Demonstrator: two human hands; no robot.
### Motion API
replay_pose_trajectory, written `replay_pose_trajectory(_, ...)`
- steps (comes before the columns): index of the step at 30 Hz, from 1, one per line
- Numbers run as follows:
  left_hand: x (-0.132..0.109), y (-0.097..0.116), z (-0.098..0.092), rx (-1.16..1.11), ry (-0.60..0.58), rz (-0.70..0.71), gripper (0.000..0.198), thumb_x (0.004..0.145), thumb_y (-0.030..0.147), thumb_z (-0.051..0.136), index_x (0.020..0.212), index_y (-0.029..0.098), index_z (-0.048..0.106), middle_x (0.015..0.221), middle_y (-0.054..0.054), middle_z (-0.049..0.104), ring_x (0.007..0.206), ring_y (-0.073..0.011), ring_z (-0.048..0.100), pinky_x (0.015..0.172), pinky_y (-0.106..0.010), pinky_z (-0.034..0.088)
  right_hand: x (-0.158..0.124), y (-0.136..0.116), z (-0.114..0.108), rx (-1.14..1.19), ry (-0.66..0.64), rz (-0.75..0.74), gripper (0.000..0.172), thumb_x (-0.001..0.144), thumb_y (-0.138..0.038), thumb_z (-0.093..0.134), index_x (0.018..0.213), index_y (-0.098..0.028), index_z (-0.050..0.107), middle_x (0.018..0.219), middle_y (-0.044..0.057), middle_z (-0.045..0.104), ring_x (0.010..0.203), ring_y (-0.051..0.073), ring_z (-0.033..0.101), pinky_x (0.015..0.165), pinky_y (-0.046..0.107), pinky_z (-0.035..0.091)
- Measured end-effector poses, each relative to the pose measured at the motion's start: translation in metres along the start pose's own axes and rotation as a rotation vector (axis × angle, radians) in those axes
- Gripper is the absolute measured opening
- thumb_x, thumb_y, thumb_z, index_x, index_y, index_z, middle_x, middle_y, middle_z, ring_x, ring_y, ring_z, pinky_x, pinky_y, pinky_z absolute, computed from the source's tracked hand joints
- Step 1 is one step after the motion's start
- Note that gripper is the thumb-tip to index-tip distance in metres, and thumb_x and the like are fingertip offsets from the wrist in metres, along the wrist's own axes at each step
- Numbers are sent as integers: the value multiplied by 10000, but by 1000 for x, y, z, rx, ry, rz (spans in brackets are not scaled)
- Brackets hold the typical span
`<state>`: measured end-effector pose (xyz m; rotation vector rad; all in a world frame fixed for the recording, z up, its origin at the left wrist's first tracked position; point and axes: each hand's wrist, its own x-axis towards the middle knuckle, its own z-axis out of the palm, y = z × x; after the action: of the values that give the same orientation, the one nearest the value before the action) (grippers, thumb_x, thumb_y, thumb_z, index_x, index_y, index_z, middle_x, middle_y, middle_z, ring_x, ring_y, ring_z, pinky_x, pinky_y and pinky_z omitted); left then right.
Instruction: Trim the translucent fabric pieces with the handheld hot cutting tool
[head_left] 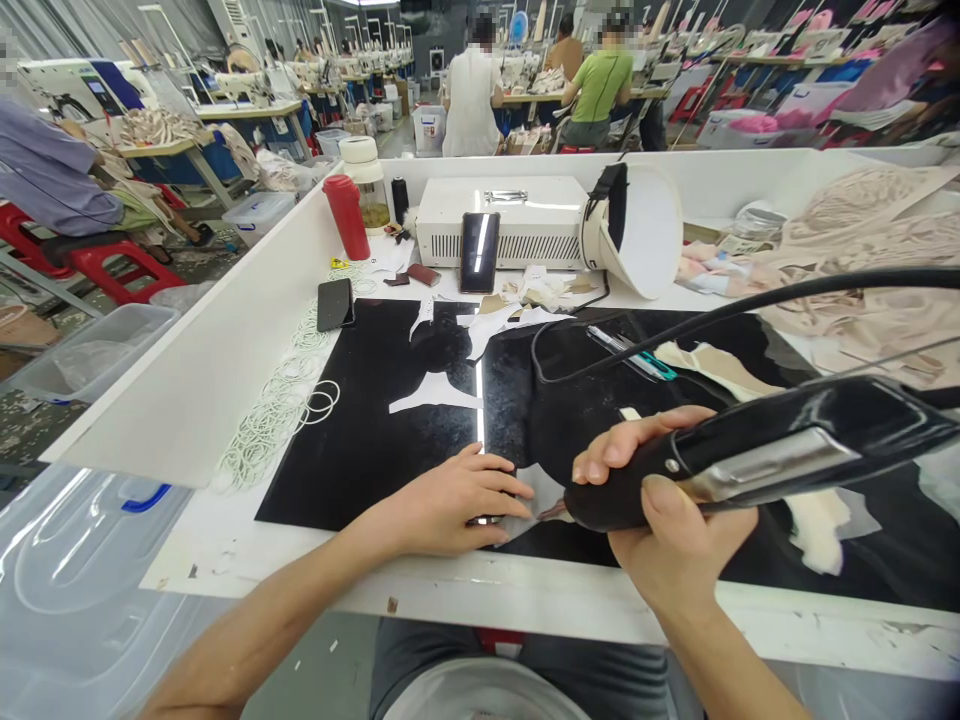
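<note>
My left hand (457, 500) lies flat on the shiny black mat (352, 440), fingers stretched out and slightly apart. Its fingertips touch a pale translucent piece (538, 485). My right hand (675, 545) is wrapped round a black corded hand tool (810, 420) with a silver metal lever along its side. The tool's rounded black end is just right of the translucent piece; whether it touches cannot be made out. Left of it lies a white cut fabric piece (435, 393). Cream fabric pieces (817, 530) lie partly behind the tool.
A thick black cable (690, 320) loops over the mat near a teal-handled cutter (656, 366). Pale elastic loops (262, 430) pile up at left. Behind stand a phone (478, 255), a white vented box (517, 225), a red cup (346, 215) and beige fabric (862, 240).
</note>
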<state>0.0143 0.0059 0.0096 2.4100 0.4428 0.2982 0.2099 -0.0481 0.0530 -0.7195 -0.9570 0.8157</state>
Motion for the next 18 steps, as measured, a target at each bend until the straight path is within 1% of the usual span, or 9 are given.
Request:
replay_pose_trajectory(6, 1, 3, -3, 13, -16, 18, 329, 915, 249, 675, 1243, 279, 656, 1348, -22, 645, 1346, -252, 471, 1199, -517, 199, -7, 5, 1, 2, -84, 17, 343, 837, -273, 745, 1133, -289, 573, 811, -22, 597, 665, 158, 592, 623, 345, 523)
replay_pose_trajectory(13, 0, 0, -1, 16, -17, 21, 362, 929, 295, 663, 1289, 312, 632, 1366, -29, 633, 1363, -268, 456, 1202, -543, 188, -8, 2, -3, -40, -84, 18, 343, 834, -293, 749, 1126, -289, 570, 805, -23, 595, 665, 159, 592, 641, 356, 529)
replay_pose_trajectory(18, 1, 1, -2, 17, -22, 19, 360, 919, 286, 676, 1277, 310, 638, 1367, -23, 633, 1359, -267, 460, 1197, -546, 200, -9, 3, -5, -47, -100, 2, 347, 847, -274, 732, 1148, -285, 558, 815, -21, 593, 676, 164, 595, 646, 360, 524)
